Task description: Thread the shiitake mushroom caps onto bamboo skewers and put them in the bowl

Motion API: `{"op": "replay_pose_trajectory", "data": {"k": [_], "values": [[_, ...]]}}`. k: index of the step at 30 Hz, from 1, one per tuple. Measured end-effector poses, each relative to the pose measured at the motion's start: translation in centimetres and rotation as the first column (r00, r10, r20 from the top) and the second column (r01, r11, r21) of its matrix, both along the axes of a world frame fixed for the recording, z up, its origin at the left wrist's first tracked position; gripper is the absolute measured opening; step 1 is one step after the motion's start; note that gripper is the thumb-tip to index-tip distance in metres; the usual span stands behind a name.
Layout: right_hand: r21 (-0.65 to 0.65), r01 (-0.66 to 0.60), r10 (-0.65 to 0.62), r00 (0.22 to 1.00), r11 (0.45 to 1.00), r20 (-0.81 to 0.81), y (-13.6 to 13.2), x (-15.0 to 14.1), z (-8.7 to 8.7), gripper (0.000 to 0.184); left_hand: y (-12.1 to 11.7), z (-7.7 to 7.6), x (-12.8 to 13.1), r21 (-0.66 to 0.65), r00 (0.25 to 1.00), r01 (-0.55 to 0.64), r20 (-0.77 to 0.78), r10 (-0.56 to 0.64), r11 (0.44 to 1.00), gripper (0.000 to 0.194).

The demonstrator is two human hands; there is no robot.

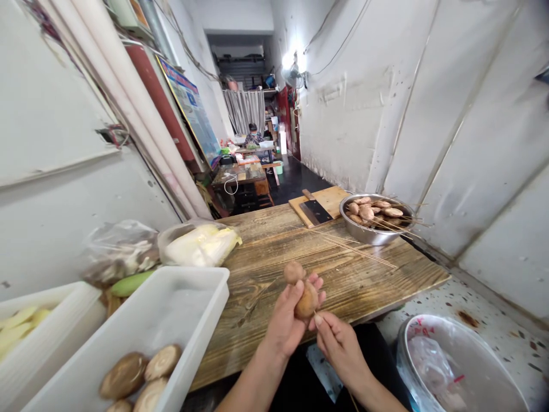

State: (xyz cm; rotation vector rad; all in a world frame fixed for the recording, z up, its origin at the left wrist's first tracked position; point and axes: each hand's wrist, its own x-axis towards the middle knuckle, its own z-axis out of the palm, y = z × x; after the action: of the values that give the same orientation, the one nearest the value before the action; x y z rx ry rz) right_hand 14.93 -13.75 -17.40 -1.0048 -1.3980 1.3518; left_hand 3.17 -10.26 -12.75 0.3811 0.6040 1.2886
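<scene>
Over the table's near edge, my left hand (278, 323) is closed around a brown mushroom cap (306, 300). A second, smaller mushroom (294, 272) sits just beyond it, above my left thumb. My right hand (338, 343) pinches a thin wooden skewer (316, 313) close to the underside of the nearer mushroom. Most of that skewer is hidden by my fingers. In the white tray (171, 297) at the left lie several large mushrooms (124, 375). Loose skewers (360, 249) rest on the wooden table. A steel bowl (373, 233) at the back right contains skewered mushrooms (366, 212).
A cleaver (317, 212) lies on a cutting board (337, 197) at the table's far end. Bagged cabbage (201, 246), a green vegetable (131, 284) and a container (64, 326) of pale slices are on the left. A lined bin (480, 360) stands at the lower right.
</scene>
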Motion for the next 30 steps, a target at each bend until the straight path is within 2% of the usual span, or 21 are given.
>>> {"op": "replay_pose_trajectory", "data": {"k": [5,8,11,15,18,20,24,30], "values": [[0.068,0.033,-0.038,0.997,0.997,0.073,-0.6,0.0,-0.5,0.032,-0.3,0.1,0.2,-0.01,0.995,-0.005,-0.097,0.004,1.0,0.023],[0.167,0.081,-0.108,0.981,0.983,0.16,-0.8,0.2,-0.3,0.032,-0.4,0.2,0.5,-0.002,0.995,0.015,-0.096,-0.015,1.0,0.021],[0.183,0.114,-0.144,0.976,0.977,0.165,-0.9,0.2,0.1,0.033,-0.5,0.0,1.1,0.018,0.996,0.047,-0.077,-0.045,0.999,0.02],[0.135,0.12,-0.137,0.983,0.984,0.12,-0.9,0.4,0.6,0.034,-0.7,-0.6,1.4,0.01,0.997,0.063,-0.037,-0.063,0.998,0.022],[0.014,0.069,-0.069,0.997,0.998,0.024,-0.8,0.6,0.4,0.035,-0.3,-0.5,1.0,-0.044,0.993,0.104,0.067,-0.101,0.994,0.041],[-0.084,-0.005,0.0,0.998,0.996,-0.065,-0.8,0.7,0.2,0.036,0.3,-0.1,0.5,-0.078,0.993,0.067,0.103,-0.059,0.995,0.052],[-0.17,-0.089,0.061,0.984,0.981,-0.167,-0.9,0.7,0.2,0.038,1.2,0.7,0.0,-0.042,0.995,-0.098,0.022,0.099,0.994,0.04],[-0.15,-0.061,0.044,0.993,0.987,-0.114,-0.3,0.6,0.8,0.041,1.4,0.9,0.2,-0.049,0.988,-0.147,-0.046,0.145,0.988,0.028]]}}
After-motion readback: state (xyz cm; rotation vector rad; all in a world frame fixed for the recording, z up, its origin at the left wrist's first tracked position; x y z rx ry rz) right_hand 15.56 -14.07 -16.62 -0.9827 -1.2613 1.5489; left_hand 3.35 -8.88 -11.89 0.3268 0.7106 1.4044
